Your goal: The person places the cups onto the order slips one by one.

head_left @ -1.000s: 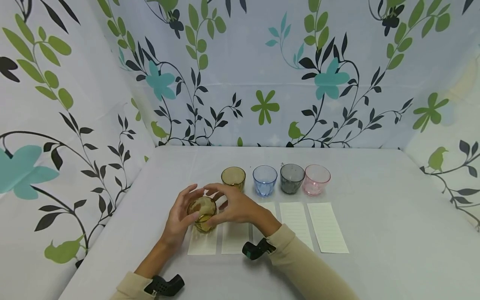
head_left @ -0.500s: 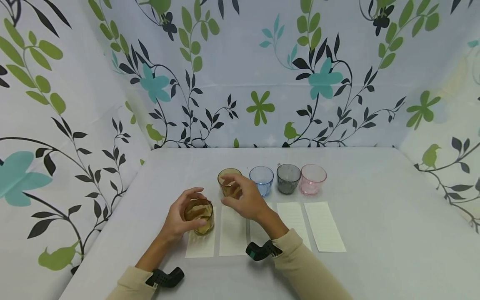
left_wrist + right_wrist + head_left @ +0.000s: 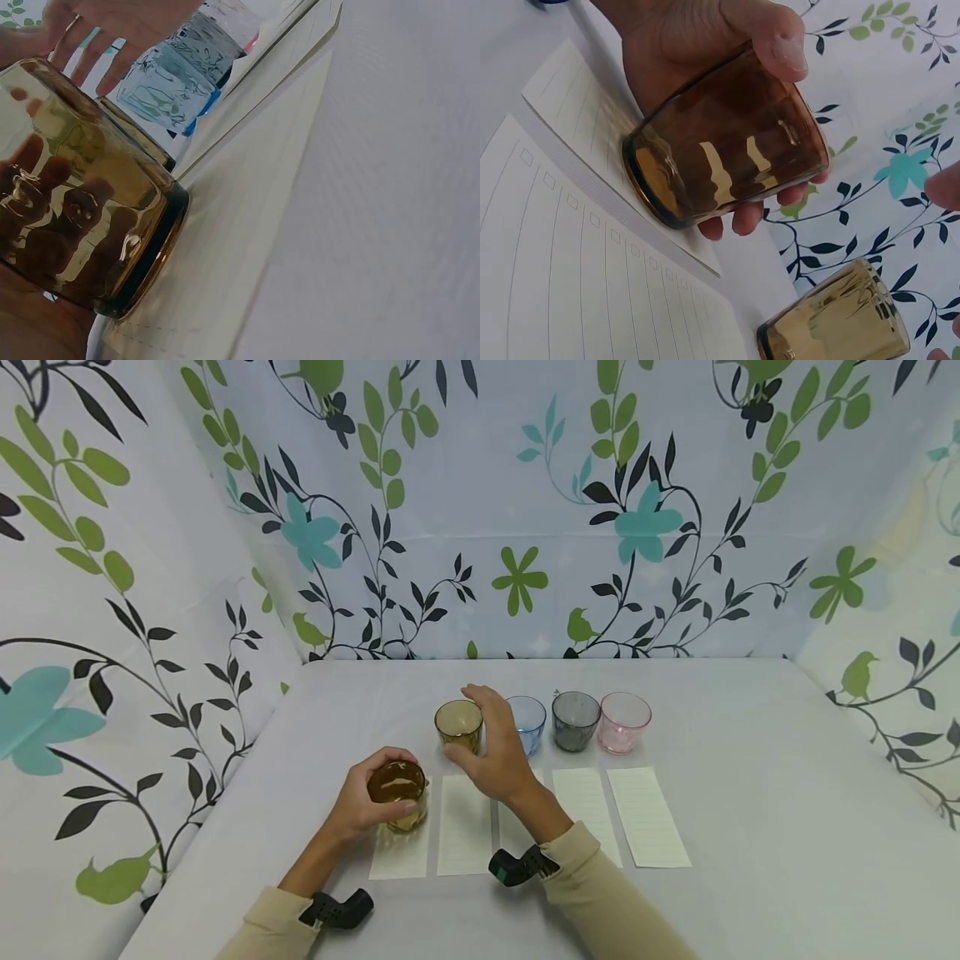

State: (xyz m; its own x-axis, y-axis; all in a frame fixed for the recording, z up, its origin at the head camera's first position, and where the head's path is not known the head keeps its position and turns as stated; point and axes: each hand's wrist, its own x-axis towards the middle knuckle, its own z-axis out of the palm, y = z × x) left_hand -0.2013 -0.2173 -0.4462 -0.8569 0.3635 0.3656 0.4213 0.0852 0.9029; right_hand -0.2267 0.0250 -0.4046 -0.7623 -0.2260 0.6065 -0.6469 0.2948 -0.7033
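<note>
At the table [image 3: 750, 768] are two hands [image 3: 358, 803], five glasses [image 3: 576, 727], five slips [image 3: 465, 827].

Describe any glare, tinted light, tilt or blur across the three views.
Head: fairly even lighting, with amber-tinted streaks of light on the leftmost paper slip below the held amber glass; left wrist: scene steeply tilted, small bright glints on that glass; right wrist: tilted too, but the ruled lines on the nearest slip look distinct.

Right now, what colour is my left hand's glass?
The held glass is amber, clearest from the right wrist.
</note>
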